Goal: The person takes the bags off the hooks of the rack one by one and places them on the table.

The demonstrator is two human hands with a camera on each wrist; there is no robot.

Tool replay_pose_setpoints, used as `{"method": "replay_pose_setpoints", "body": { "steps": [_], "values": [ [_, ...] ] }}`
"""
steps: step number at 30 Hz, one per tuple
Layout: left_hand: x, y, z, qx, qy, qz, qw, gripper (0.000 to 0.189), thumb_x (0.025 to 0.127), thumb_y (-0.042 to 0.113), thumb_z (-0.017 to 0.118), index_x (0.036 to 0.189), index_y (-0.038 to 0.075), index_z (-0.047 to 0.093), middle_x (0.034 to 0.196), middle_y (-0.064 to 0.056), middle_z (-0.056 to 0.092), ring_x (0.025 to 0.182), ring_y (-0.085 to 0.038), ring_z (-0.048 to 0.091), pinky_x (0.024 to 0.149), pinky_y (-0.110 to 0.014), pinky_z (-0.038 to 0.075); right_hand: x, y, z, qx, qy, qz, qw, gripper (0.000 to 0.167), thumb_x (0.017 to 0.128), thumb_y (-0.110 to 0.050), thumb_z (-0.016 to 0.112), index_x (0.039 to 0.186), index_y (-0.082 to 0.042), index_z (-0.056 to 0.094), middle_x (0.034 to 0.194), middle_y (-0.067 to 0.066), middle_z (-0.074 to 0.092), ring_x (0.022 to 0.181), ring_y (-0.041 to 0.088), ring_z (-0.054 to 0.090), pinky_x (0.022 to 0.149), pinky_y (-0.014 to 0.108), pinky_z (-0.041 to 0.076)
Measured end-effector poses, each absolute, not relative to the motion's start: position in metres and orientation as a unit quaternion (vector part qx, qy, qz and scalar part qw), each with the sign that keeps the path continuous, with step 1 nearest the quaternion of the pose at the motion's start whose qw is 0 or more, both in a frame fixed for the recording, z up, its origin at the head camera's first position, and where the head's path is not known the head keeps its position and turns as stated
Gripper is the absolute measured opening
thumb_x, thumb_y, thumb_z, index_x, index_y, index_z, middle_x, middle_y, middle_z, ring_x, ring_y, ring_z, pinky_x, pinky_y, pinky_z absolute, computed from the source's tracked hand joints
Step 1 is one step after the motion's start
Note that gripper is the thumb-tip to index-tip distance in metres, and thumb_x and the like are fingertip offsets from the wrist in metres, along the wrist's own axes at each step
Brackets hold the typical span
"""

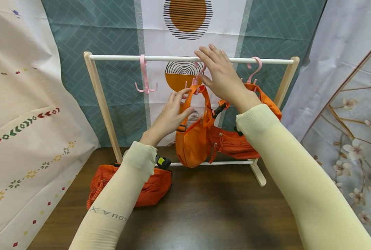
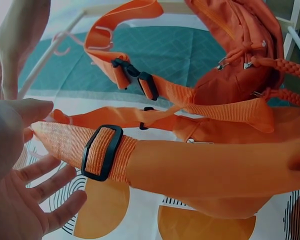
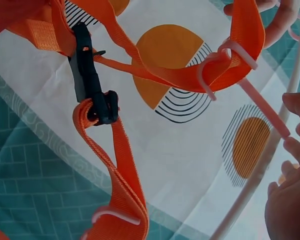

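Observation:
An orange bag [image 1: 191,146] hangs by its strap loop from the middle pink hook [image 1: 195,82] on the white rail. My left hand [image 1: 170,114] is beside the strap [image 2: 65,140], index fingertip and thumb right at it and the other fingers spread. A black slider buckle [image 2: 102,152] shows on that strap. Above and to the right, my right hand [image 1: 218,73] is raised at the rail with its fingers extended, close to the hook's pink stem [image 3: 265,107]. The hook's prongs carry the strap loop in the right wrist view.
Another pink hook [image 1: 146,83] hangs on the rail [image 1: 116,58] at left. A red-orange bag [image 1: 235,142] hangs from the right pink hook [image 1: 255,69], partly behind my right forearm. A further red-orange bag [image 1: 154,187] lies on the brown table [image 1: 204,215], partly hidden by my left sleeve.

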State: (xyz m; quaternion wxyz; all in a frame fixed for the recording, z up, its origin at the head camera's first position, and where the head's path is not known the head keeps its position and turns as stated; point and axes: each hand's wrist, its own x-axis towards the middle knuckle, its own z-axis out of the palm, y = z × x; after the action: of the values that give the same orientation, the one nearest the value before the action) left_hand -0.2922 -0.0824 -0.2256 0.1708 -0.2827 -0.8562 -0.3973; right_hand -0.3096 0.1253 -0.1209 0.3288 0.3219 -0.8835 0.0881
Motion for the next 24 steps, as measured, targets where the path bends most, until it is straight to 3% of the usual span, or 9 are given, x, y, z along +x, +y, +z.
{"method": "replay_pose_setpoints", "body": {
  "steps": [7,13,16,24],
  "values": [
    [-0.2943,-0.0788,-0.2263,-0.271,-0.856,-0.409,0.165,0.069,0.105,0.027,0.065,0.163,0.026,0.028,0.146,-0.013,0.041,0.121,-0.028,0.056,0.099,-0.045,0.054,-0.316,0.1186,-0.116,0.307,-0.901,0.039,0.302,0.068,0.106,-0.021,0.063,0.165,-0.016,0.031,0.171,0.006,0.027,0.16,0.024,0.011,0.128,0.039,-0.002],
    [-0.2961,-0.075,-0.2286,-0.27,-0.855,-0.414,0.16,0.072,0.104,0.021,0.066,0.163,0.027,0.026,0.147,-0.014,0.047,0.12,-0.029,0.06,0.097,-0.044,0.056,-0.3189,0.1178,-0.1165,0.317,-0.896,0.025,0.309,0.068,0.104,-0.015,0.065,0.163,-0.009,0.033,0.164,0.013,0.038,0.154,0.03,0.03,0.128,0.044,0.012],
    [-0.2971,-0.0742,-0.229,-0.272,-0.853,-0.412,0.167,0.07,0.104,0.018,0.066,0.162,0.027,0.027,0.15,-0.014,0.049,0.122,-0.03,0.061,0.098,-0.045,0.056,-0.3193,0.1171,-0.1163,0.317,-0.893,0.023,0.319,0.065,0.104,-0.011,0.064,0.162,-0.008,0.035,0.162,0.014,0.042,0.152,0.031,0.035,0.127,0.045,0.019],
    [-0.2972,-0.0778,-0.2269,-0.265,-0.842,-0.42,0.209,0.058,0.104,0.013,0.062,0.157,0.021,0.038,0.142,-0.012,0.053,0.117,-0.027,0.058,0.101,-0.042,0.053,-0.3204,0.114,-0.1158,0.305,-0.894,0.042,0.325,0.061,0.104,-0.009,0.063,0.161,-0.009,0.04,0.158,0.013,0.047,0.148,0.031,0.041,0.125,0.044,0.024]
  ]
}}
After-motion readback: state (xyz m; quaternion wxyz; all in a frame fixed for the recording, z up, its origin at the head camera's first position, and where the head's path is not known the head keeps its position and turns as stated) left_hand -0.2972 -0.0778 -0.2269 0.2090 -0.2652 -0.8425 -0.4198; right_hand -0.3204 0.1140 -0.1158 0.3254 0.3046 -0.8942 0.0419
